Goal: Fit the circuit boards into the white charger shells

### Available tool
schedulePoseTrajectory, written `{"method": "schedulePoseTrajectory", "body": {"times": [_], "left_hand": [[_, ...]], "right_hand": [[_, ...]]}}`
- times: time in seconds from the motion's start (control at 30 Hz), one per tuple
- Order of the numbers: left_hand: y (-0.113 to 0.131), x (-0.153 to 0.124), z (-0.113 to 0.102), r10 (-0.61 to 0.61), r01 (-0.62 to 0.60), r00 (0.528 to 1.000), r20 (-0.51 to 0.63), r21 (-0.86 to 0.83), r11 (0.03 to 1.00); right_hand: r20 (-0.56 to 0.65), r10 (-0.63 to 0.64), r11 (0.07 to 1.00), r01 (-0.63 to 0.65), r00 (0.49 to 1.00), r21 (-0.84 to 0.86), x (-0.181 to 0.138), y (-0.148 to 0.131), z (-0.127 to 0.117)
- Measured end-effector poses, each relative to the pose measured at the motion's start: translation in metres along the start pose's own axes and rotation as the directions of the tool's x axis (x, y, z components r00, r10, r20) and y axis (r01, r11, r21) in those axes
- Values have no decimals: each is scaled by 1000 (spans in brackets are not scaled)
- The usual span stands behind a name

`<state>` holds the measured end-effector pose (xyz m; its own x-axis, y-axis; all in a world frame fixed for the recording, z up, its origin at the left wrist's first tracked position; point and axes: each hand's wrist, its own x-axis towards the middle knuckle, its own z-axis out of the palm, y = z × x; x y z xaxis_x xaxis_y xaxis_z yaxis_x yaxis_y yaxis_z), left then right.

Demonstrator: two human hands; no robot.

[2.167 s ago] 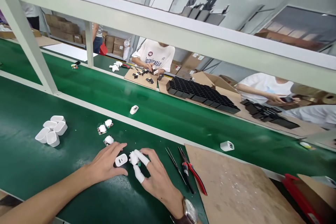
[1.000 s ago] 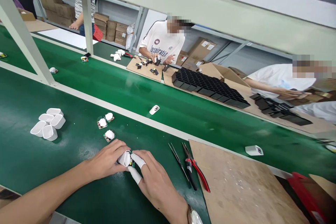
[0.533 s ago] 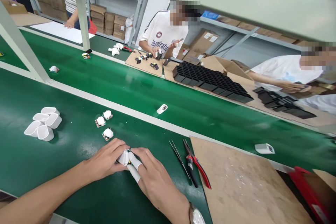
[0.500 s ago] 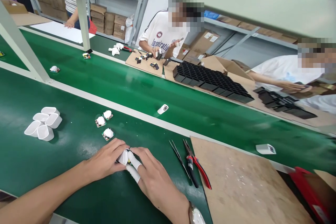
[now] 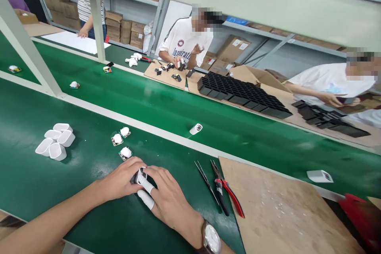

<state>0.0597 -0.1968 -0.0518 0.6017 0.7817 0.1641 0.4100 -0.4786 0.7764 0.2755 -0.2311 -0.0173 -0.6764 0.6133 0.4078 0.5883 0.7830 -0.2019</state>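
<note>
From the wearer's head above the near edge, the bench [image 5: 92, 154] is viewed close up, forward and down, past its far edge.

Left forearm [image 5: 59, 215]: bare, reaching in from the lower left corner, slanting up towards the middle.
Left wrist [image 5: 99, 191]: nearly straight, in line with the forearm.
Left hand [image 5: 123, 178]: back upward, pointing right, fingers and thumb curled inward in a grip.
Right forearm [image 5: 227, 249]: only a short bare stretch visible at the bottom edge.
Right wrist [image 5: 194, 228]: wearing a brown-strapped metal wristwatch [image 5: 212, 239] with a round, pale face.
Right hand [image 5: 168, 197]: back upward, pointing up and left, fingertips close beside the left hand's.
Right index finger [image 5: 147, 185] and thumb [image 5: 150, 205]: sheathed in white finger cots [image 5: 144, 197], slightly parted.
</note>
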Motion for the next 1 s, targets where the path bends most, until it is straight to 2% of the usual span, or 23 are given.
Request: {"method": "schedulePoseTrajectory", "body": {"times": [0.1, 0.23, 0.33, 0.4, 0.5, 0.57, 0.67, 0.8, 0.9, 1.0], "left_hand": [[-1, 0, -1, 9, -9, 1000, 8, -14, 1000], [0, 0, -2, 16, -15, 1000, 10, -19, 1000], [-1, 1, -2, 16, -16, 1000, 18, -11, 1000], [0, 0, -3, 18, -18, 999, 26, 0, 1000], [3, -4, -5, -30, 30, 1000, -1, 28, 999], [6, -9, -6, -62, 66, 996, -61, 68, 995], [9, -14, -4, 24, 5, 992, -123, 232, 973], [13, -15, 4, 224, -154, 969, -101, 462, 873], [20, -17, 9, 289, -215, 954, -76, 499, 840], [28, -12, 8, 284, -247, 959, -2, 486, 839]], "right_hand": [[33, -51, 994, 53, 998, -94, 3, 0, 0], [87, 23, 1000, -21, 996, -22, 12, 2, -2], [130, 7, 997, 3, 991, -72, 17, 4, -4], [145, 20, 1000, -18, 989, -18, 17, 7, -7], [63, 128, 964, -139, 990, 228, 16, 17, -11], [-41, 213, 936, -191, 976, 296, 13, 27, -10], [-132, 257, 949, -224, 957, 223, 8, 42, 0], [-167, 229, 968, -206, 959, 144, 0, 58, 15], [-189, 211, 972, -184, 959, 148, -5, 66, 21], [-230, 188, 972, -146, 955, 185, -8, 72, 24]]}}
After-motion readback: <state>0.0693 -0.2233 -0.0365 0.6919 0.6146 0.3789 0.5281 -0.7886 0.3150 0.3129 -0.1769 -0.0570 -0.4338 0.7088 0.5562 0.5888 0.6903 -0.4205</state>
